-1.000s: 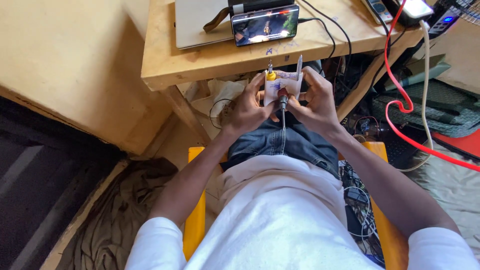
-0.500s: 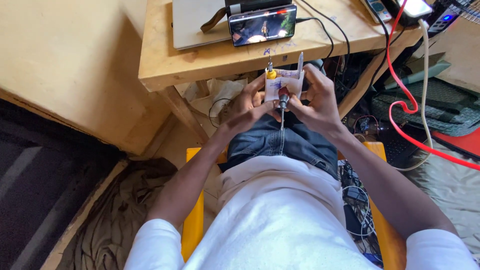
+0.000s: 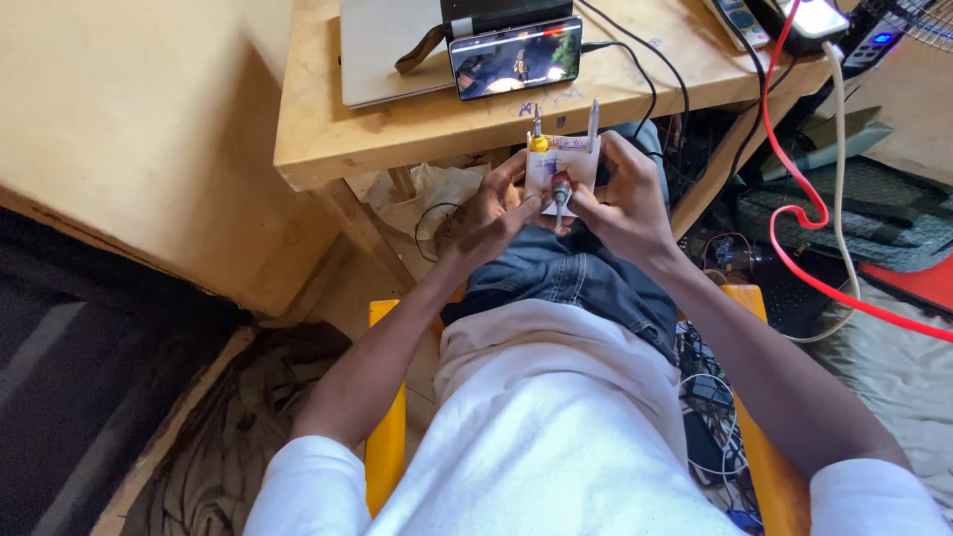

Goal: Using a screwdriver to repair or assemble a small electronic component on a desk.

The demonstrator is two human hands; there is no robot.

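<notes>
Over my lap I hold a small white box [image 3: 574, 159] with both hands, just below the table edge. My left hand [image 3: 493, 211] grips its left side, thumb on the front. My right hand [image 3: 620, 199] wraps the right side. A small screwdriver [image 3: 559, 199] with a red and dark handle lies against the box front between my thumbs. A yellow-capped tool [image 3: 537, 138] and a thin grey tool [image 3: 594, 121] stick up from the box top.
A wooden table [image 3: 417, 119] stands ahead with a phone [image 3: 516, 58] showing a lit screen, a closed laptop [image 3: 382, 50] and black cables. A red cable [image 3: 794, 238] hangs at the right beside cluttered bags. I sit on a yellow seat [image 3: 385, 447].
The hands and box keep their grip. The view has shifted slightly, so the table and hands sit a little lower in the picture.
</notes>
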